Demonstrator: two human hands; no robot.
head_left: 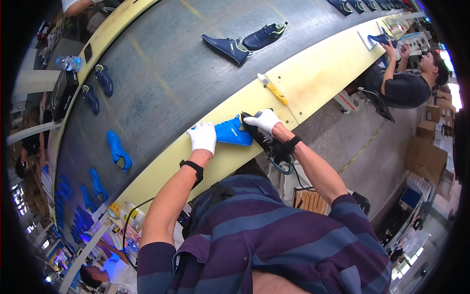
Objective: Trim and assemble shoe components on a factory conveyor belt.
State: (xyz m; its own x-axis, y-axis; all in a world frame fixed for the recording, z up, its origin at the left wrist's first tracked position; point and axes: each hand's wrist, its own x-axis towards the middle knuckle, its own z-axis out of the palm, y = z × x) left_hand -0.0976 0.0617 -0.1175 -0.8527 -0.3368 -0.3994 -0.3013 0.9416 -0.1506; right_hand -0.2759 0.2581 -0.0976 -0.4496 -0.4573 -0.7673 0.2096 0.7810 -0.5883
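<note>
A bright blue lace-up sneaker (234, 132) lies on its side at the near edge of the pale yellow bench, its opening towards the right. My left hand (201, 136), in a white glove, is closed around its toe end. By the shoe's collar, my white-gloved right hand (263, 121) grips a black device (264, 139). A bluish hose and a cable show below that device; its exact kind is hard to make out. The fingertips of my right hand are partly hidden. Beyond the right hand lies a yellow-handled knife (274, 90).
Past the bench runs a grey conveyor belt (156, 78) with navy sneakers (235, 46) and blue sneakers (118, 151). At right, a co-worker (404, 83) holds a navy shoe. Another person (98, 274) is at lower left, near a yellow tape roll (113, 210). Cardboard boxes (427, 159) stand far right.
</note>
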